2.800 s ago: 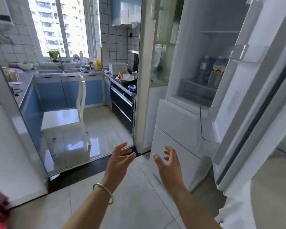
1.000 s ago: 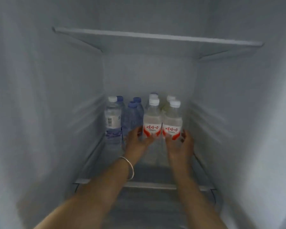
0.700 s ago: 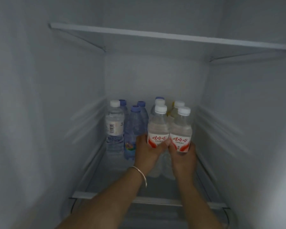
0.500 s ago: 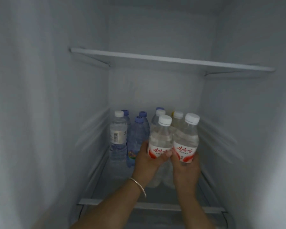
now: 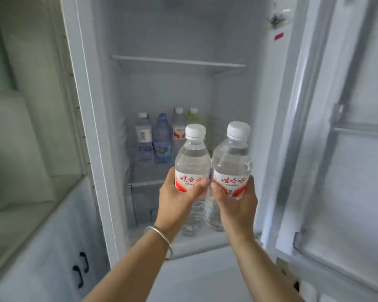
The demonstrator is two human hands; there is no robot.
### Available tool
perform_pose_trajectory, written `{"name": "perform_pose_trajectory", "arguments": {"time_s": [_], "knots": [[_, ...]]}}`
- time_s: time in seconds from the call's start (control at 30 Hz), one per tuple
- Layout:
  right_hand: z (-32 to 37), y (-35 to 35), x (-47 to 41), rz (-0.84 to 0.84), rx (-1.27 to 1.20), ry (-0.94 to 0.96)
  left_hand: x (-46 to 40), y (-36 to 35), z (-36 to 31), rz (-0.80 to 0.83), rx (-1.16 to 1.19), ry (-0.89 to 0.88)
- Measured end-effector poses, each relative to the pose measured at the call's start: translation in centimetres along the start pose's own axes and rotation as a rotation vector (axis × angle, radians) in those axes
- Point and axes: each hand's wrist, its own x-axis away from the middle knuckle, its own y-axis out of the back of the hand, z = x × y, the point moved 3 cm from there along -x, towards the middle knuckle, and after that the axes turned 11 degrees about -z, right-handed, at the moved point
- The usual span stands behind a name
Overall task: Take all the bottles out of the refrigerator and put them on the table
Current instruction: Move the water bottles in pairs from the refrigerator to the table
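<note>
My left hand (image 5: 176,200) grips a clear water bottle (image 5: 192,158) with a white cap and a red-and-white label. My right hand (image 5: 238,203) grips a second bottle of the same kind (image 5: 231,159) right beside it. Both bottles stand upright in the air in front of the open refrigerator (image 5: 90,105). Several more bottles stay at the back of the lower shelf: a clear one with a white label (image 5: 143,136), a blue one (image 5: 161,140), a red-labelled one (image 5: 178,125) and a yellowish one (image 5: 193,116).
The refrigerator door (image 5: 345,149) hangs open on the right, with door racks on its inside. A white cabinet (image 5: 52,258) with dark handles and a glass-fronted unit above it stands to the left. An upper glass shelf (image 5: 179,62) crosses the fridge.
Both hands closed round the two front bottles, lifted them and drew them out of the fridge toward me. The view has backed away, so the fridge frame and door now show.
</note>
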Motion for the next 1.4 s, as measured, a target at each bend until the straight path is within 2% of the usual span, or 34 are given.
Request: {"name": "perform_pose_trajectory", "arguments": {"time_s": [0.17,0.4,0.6,0.77,0.9,1.1,1.27,1.4], "knots": [[4.4,9.7,6.1,-0.112,0.125,-0.029,10.7,-1.5,-1.6,0.118,0.026,0.104],[10.1,25.1,9.0,-0.382,0.315,-0.004,23.6,-9.9,-4.6,0.35,0.035,0.166],[15.3,41.9,9.1,-0.613,0.558,0.03,36.6,-21.1,-7.1,0.55,0.141,0.245],[20.2,58.4,8.5,-0.717,0.798,0.036,49.3,-32.8,-8.0,0.648,0.157,0.351],[21.8,68.6,7.5,-0.804,0.869,-0.035,56.6,-40.6,-8.2,0.726,0.117,0.408],[20.3,76.9,3.3,-0.896,0.857,-0.095,60.0,-50.1,-6.9,0.79,0.083,0.443],[15.7,81.2,-3.7,-0.842,0.876,-0.145,58.0,-58.9,-3.2,0.776,0.008,0.423],[11.1,83.4,-11.7,-0.781,0.923,-0.247,54.3,-66.5,0.3,0.767,0.016,0.482]]}}
